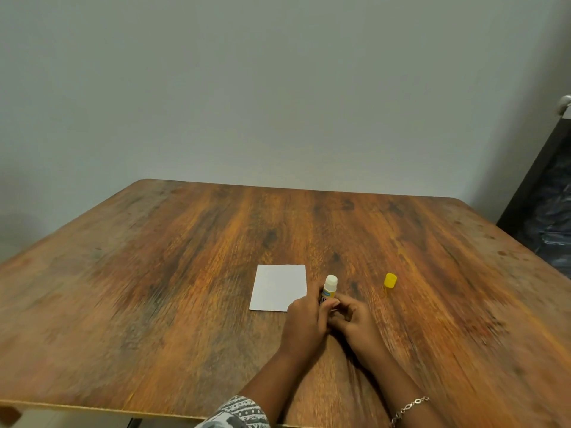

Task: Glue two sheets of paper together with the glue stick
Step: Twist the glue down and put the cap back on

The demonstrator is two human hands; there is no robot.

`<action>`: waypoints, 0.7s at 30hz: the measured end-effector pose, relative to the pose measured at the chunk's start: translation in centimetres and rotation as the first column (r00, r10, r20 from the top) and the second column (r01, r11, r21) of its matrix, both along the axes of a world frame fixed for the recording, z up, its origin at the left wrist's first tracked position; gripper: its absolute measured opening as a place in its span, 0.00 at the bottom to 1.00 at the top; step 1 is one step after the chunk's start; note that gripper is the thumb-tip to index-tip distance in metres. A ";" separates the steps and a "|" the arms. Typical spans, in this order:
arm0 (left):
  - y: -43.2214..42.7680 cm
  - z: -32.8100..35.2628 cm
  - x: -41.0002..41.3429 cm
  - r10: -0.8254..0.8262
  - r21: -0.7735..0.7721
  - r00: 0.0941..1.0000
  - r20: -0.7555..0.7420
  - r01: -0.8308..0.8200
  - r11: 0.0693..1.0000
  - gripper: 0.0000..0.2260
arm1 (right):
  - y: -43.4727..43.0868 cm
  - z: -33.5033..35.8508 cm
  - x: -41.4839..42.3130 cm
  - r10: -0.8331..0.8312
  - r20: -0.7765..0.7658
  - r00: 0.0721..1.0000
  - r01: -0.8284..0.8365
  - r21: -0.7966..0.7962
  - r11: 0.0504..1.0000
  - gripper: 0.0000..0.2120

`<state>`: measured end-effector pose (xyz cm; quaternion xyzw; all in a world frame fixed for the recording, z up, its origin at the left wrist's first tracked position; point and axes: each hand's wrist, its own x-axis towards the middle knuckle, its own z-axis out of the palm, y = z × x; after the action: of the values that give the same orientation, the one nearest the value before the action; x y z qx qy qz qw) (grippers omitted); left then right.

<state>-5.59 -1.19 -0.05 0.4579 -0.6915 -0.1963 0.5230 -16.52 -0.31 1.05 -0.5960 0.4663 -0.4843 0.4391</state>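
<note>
An uncapped glue stick (329,288) stands upright with its white glue tip showing. My left hand (304,324) wraps around its body, and my right hand (355,319) grips its base from the right. Its yellow cap (390,281) stands alone on the wooden table (154,273), a short way right of my hands. A white sheet of paper (279,287) lies flat just left of the glue stick, and my left hand covers its near right corner. I cannot tell whether it is a single sheet or two stacked.
A plain wall rises behind the table's far edge. Dark furniture (543,211) stands beyond the table's right edge. The near table edge runs just below my forearms.
</note>
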 end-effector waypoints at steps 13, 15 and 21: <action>-0.1 -0.1 -0.1 -0.017 0.018 0.999 0.035 0.016 1.000 0.21 | -0.4 -0.5 0.0 -0.024 -0.031 0.999 0.024 0.004 1.000 0.18; 0.0 -0.1 -0.1 -0.023 0.024 0.999 0.039 0.022 0.999 0.21 | -0.5 -0.7 0.0 -0.051 -0.068 0.996 0.051 -0.007 0.999 0.14; -0.2 0.0 0.0 0.022 0.028 0.998 0.056 -0.024 0.999 0.10 | -0.4 -0.7 -0.1 0.013 -0.038 0.999 -0.013 -0.001 1.000 0.17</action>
<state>-5.55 -1.38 -0.03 0.4787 -0.6977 -0.1872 0.4990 -16.61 -0.75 0.39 -0.6083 0.4703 -0.4703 0.4331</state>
